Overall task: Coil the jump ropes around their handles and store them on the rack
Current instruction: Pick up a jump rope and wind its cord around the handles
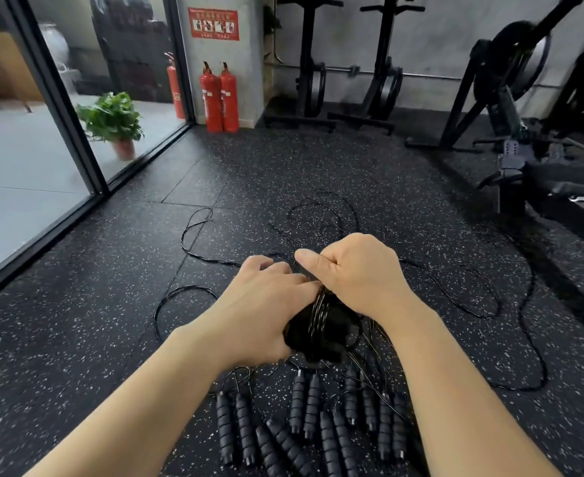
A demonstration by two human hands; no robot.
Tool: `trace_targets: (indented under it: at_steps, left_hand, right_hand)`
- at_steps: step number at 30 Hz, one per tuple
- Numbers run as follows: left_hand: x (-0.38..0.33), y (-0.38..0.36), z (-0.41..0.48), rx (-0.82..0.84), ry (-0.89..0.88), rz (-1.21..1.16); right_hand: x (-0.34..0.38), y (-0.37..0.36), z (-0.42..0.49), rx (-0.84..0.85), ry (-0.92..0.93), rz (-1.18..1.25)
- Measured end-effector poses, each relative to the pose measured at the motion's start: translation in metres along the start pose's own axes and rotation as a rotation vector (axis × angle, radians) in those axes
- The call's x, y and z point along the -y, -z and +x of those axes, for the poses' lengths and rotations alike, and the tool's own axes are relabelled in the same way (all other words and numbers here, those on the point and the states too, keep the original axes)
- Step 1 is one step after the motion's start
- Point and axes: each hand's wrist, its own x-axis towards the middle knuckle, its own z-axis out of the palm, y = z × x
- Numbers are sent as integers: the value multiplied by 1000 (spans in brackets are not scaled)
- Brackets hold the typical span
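Note:
My left hand point(263, 304) grips a pair of black jump rope handles point(321, 333) with thin black cord wound around them, held above the floor. My right hand point(356, 270) pinches the cord just above the wound bundle, thumb pressed against the forefinger. Loose black rope point(469, 304) trails from the bundle in wide loops over the speckled rubber floor. Below my hands lie several more pairs of ribbed black handles point(304, 404) side by side, their cords tangled around them. No storage rack for the ropes is identifiable in view.
A glass wall point(43, 160) with a dark frame runs along the left, a potted plant point(113, 120) behind it. Two red fire extinguishers point(219, 98) stand at the back wall. Black gym machines point(510, 98) and a bench point(565, 187) fill the right side.

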Motion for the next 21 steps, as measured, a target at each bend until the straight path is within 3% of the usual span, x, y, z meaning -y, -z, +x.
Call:
trace_targets:
  at_steps: [6,10,16,21]
  left_hand:
    - [-1,11,3,-94,-25,-207]
    - [-6,20,8,-113,19,-265]
    - [-17,35,4,-159,183,-704]
    - [-12,34,10,-270,434,-923]
  right_hand:
    - [-12,8,8,144,-207,646]
    - [-9,13,8,109,-268,857]
    - [-1,13,7,51,-337,1086]
    - [4,-7,10,-180,-250,876]
